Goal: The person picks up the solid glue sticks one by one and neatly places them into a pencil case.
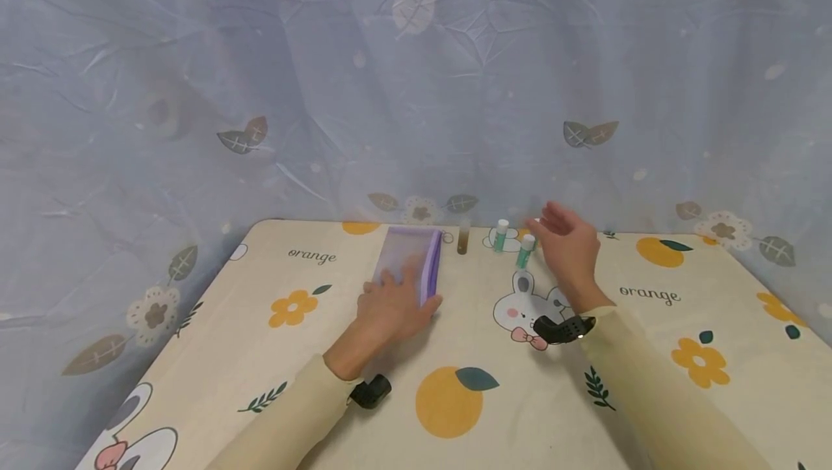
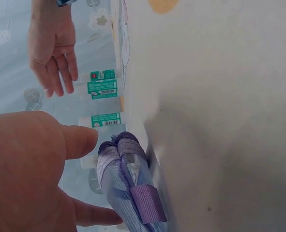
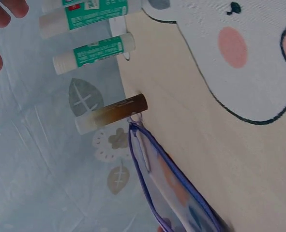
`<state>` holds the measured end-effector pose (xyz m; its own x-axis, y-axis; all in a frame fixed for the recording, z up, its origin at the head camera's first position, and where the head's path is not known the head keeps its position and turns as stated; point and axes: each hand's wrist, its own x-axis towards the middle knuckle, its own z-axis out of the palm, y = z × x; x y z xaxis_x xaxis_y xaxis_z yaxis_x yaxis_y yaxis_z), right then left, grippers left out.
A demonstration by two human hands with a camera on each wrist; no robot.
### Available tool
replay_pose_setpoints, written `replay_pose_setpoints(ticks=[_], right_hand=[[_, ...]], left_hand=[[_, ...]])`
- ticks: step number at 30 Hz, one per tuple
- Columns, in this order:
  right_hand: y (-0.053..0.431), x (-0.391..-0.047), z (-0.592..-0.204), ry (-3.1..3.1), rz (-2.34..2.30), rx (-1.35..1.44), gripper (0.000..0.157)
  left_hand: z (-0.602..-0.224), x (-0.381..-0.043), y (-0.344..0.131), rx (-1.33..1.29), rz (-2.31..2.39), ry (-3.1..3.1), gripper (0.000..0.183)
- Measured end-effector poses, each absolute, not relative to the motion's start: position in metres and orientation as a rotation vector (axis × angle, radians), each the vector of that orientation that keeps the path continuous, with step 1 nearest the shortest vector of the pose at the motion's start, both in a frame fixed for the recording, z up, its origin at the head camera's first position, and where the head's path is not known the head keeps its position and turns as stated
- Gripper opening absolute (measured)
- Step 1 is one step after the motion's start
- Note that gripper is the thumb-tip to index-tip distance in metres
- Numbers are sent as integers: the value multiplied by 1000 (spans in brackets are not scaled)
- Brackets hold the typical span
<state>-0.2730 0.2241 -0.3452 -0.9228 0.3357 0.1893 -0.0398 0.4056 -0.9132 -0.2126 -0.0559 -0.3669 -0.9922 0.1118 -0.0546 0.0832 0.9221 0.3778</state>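
My left hand (image 1: 393,307) rests on a purple-edged mesh zip pouch (image 1: 401,247) with its fingers spread. In the left wrist view, the thumb (image 2: 80,140) lies beside the pouch's folded end (image 2: 128,181). My right hand (image 1: 568,246) is raised beside several upright green-labelled, white-capped sticks (image 1: 524,253), probably glue sticks, with its fingers extended and holding nothing. It partly hides one of them in the head view. A brown tube with a pale cap (image 1: 462,239) stands between the pouch and the sticks. The right wrist view has this tube (image 3: 121,111) close by the pouch's zip ring (image 3: 135,117).
A cream cloth printed with oranges, flowers and rabbits covers the table (image 1: 520,412). Directly behind its back edge hangs a blue-grey curtain (image 1: 416,94) with leaf prints. The pouch, tube and sticks all stand near that edge. Each wrist carries a black camera band (image 1: 564,328).
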Motion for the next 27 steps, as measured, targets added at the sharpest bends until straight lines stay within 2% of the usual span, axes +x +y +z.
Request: replay_pose_setpoints(ticks=[17, 27], right_hand=[[220, -271, -375, -2326, 1590, -361, 52], [219, -272, -386, -2345, 1601, -407, 51]], left_hand=[[-368, -214, -67, 368, 704, 2992, 80], [-367, -217, -76, 487, 739, 2908, 80]])
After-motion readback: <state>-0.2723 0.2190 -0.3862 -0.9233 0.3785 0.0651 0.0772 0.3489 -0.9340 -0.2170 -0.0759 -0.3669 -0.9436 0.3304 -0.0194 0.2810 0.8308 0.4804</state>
